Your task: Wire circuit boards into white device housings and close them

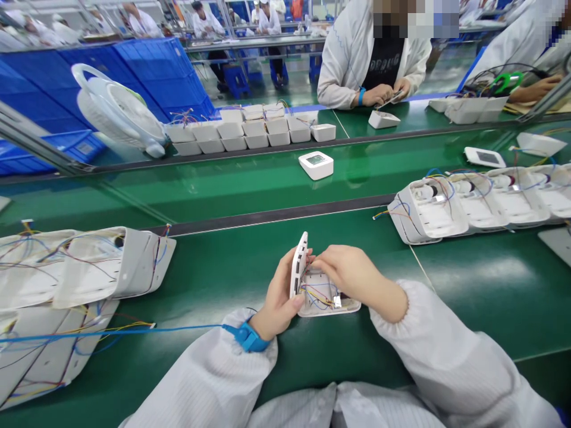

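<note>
My left hand [280, 297] is wrapped round a white plastic cover [298, 267], which stands tilted on edge at the left side of an open white housing [328, 308]. Coloured wires [317, 293] lie inside the housing, which rests on the green bench. My right hand [348, 270] reaches over the housing's far side, its fingertips pinched close to the cover's inner face. What those fingers hold, probably a wire end, is too small to make out. A blue wrist strap [250, 337] with a cord sits on my left wrist.
Wired white housings stand in rows at left [93, 267] and right [446, 208]. A finished-looking white unit [316, 164] sits on the green conveyor [214, 193]. Across it are stacked white housings [254, 128], a fan [118, 113] and a co-worker [375, 59] handling a part.
</note>
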Available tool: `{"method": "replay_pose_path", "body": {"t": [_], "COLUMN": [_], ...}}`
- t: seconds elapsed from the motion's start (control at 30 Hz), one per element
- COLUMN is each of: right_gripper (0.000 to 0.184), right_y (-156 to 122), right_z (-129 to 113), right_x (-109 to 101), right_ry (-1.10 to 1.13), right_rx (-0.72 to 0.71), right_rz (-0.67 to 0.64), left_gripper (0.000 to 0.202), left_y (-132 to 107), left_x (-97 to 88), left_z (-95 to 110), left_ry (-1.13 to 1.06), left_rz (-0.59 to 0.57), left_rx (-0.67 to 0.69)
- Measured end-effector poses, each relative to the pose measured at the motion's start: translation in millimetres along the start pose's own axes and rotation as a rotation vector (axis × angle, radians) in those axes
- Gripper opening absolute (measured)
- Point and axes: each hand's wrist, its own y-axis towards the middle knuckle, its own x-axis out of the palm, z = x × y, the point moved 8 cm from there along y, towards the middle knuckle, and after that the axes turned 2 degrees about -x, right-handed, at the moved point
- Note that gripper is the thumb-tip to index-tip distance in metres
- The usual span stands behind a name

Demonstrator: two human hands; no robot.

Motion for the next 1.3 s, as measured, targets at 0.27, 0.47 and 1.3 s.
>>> {"method": "replay_pose_path", "body": {"t": [0.27,0.47,1.3], "right_gripper": [0.019,0.016,0.015], "right_y": [-18.8,-13.9,-2.4], "right_z": [-15.4,2.1,9.8], "right_x": [-6.0,-3.7,10.8], "right_ry": [0.362,0.542,-0.26], "right_rx": [-0.154,-0.084,-0.039], "right_rz": [-0.236,-0.234,-0.128], "left_gripper": [0.077,0.076,0.089], "left_y": [1.6,3.1,5.4], "left_x": [2.1,4.0,6.5], "left_z": [2.2,4.4,8.9], "left_ry": [-0.038,-0.028,0.382], "left_rz": [0.012,-0.027,-0.041], "left_rx": [-0.027,-0.017,0.095]}}
